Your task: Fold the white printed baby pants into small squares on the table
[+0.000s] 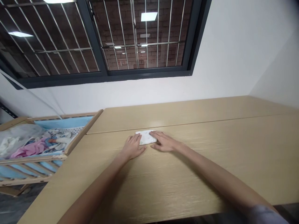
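A small white folded cloth (146, 137) lies flat on the light wooden table (210, 149), near the seam between two tabletops. My left hand (133, 146) rests on its left edge, fingers stretched flat. Flat on the cloth's right edge lies my right hand (164, 141), fingers stretched out over the fabric. Both forearms reach in from the bottom of the view. Neither hand grips anything.
A wooden baby crib (72, 141) with blue lining stands against the table's left side, holding a heap of clothes (30, 144) in pink, white and blue. A white wall and a barred dark-framed window (102, 40) lie behind the table.
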`<state>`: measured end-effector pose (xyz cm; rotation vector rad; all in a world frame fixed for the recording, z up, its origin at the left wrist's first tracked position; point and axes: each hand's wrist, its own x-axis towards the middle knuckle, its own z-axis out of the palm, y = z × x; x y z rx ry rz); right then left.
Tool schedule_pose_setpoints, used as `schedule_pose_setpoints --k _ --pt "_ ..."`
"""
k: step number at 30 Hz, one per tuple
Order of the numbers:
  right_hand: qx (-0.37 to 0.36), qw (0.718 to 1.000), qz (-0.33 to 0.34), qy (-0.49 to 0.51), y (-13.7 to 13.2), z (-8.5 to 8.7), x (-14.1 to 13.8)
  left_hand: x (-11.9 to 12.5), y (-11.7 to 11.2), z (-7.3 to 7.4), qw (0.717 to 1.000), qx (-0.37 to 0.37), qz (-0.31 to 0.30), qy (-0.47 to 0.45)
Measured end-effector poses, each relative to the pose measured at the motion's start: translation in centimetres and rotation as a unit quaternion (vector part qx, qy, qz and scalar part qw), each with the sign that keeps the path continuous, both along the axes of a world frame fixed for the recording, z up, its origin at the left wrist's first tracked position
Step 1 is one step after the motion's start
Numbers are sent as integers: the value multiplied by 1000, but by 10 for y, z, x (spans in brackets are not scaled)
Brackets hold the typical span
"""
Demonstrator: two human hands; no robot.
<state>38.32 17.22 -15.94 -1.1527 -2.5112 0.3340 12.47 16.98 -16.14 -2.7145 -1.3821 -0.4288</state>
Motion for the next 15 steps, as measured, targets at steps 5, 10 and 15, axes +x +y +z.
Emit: schedule_pose_setpoints --k 5,10,15 --pt "40 996 -46 60 11 -20 -16 6 11 2 999 -17 31 -41" --pt "31 973 -112 198 33 2 -21 17 3 25 986 -24 100 -134" --pt "-110 922 -101 358 54 40 -17 20 -16 51 961 -116 106 -227"
